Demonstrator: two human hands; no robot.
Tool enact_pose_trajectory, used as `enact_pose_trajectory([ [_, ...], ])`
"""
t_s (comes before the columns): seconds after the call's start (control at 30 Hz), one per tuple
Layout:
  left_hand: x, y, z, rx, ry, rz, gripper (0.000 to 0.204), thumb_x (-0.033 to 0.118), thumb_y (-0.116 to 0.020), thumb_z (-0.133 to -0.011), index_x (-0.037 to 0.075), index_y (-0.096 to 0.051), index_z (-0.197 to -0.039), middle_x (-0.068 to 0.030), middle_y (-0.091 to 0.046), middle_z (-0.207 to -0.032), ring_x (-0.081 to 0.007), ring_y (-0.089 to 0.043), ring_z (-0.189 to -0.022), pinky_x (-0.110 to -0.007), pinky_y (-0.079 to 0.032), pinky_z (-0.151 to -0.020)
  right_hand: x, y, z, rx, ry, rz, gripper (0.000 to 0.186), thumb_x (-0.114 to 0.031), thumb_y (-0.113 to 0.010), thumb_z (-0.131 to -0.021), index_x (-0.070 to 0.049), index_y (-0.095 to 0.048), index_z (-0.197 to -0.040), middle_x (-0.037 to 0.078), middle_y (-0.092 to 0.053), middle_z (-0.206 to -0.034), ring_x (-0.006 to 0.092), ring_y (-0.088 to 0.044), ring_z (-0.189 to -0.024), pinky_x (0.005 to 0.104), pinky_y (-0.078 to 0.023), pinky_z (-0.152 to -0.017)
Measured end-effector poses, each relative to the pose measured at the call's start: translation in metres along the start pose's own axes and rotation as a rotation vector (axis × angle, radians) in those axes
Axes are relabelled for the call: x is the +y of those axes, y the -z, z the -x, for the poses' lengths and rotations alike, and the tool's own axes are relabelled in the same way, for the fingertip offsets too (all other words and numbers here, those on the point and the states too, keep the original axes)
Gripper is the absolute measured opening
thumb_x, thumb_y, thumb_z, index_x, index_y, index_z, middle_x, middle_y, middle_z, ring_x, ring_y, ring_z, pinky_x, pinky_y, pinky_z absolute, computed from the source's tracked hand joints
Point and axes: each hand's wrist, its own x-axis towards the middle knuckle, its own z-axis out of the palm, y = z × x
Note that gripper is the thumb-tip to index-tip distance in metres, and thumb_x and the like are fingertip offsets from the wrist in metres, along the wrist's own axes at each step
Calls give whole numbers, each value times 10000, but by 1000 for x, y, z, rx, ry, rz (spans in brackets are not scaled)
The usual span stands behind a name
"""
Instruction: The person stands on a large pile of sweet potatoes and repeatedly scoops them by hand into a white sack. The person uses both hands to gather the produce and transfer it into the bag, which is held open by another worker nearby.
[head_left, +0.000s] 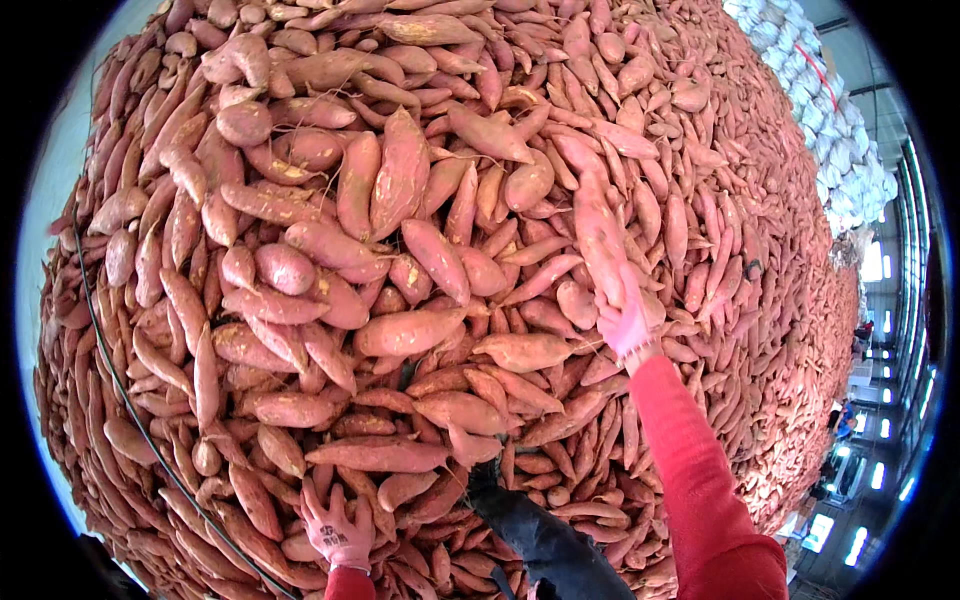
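A huge heap of reddish sweet potatoes point(400, 165) fills most of the view. My right hand point(624, 318), in a pink glove and red sleeve, reaches forward and is closed round the near end of a long, lumpy sweet potato point(598, 228). That sweet potato points away from me over the others. At the lower left, my left hand point(338, 530), also in a pink glove, rests on the heap with its fingers spread and nothing gripped. Just beyond its fingertips lies a long sweet potato point(378, 456).
My dark-clad leg point(545, 540) is planted among the sweet potatoes between my arms. A thin dark cable point(135, 412) runs down the left side of the heap. White sacks point(815, 100) are stacked at the far right, beside a hall with bright lights.
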Motion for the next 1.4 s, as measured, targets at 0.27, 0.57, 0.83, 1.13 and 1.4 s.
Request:
enact_pose_trajectory([
  [0.27, -6, -2, 6, 28, -11, 61, 496, 378, -696, -791, 87, -692, -1192, -201, -416, -1483, -416, -425, -1317, -516, -332, -1130, 47, 132, 175, -276, -290, 70, 466, -541, -600, -928, -101, -577, -1081, 17, -549, -703, 49, -421, -469, 179, -315, -439],
  [0.57, -36, 32, 76, -130, 159, 1445, 338, 262, -597, -980, 21, -652, -1211, -170, -641, -1222, -299, -602, -1131, -401, -458, -1015, 73, 82, 372, -676, -106, 820, 735, -152, -853, -740, 48, -500, -1353, 116, -613, -1234, 191, -617, -1090, 316, -503, -944],
  [0.83, -144, 35, 305, -1696, 299, 2588, 781, 525, -624, -906, -40, -439, -1412, -283, -586, -1285, -401, -598, -1170, -476, -558, -932, 125, -31, 479, -1676, 440, 1729, 759, -223, -813, -714, -84, -517, -1399, 168, -636, -1147, 352, -616, -1071, 404, -473, -979],
  [1.13, -185, 93, 412, -866, 416, 2499, 1060, 294, -866, -716, 76, -249, -1549, -119, -453, -1469, -300, -566, -1221, -470, -539, -964, 230, -17, 515, -1905, 662, 1961, 508, -41, -526, -864, -60, -520, -1372, 194, -635, -1029, 378, -622, -990, 430, -514, -868],
  [1.4, -188, 36, 496, -467, 384, 2738, 1101, 360, -865, -707, 36, -236, -1551, -93, -401, -1519, -221, -426, -1366, -374, -374, -1124, 307, -6, 571, -1606, 393, 1840, 518, 24, -472, -886, -99, -587, -1376, 87, -683, -907, 202, -636, -758, 306, -530, -707],
])
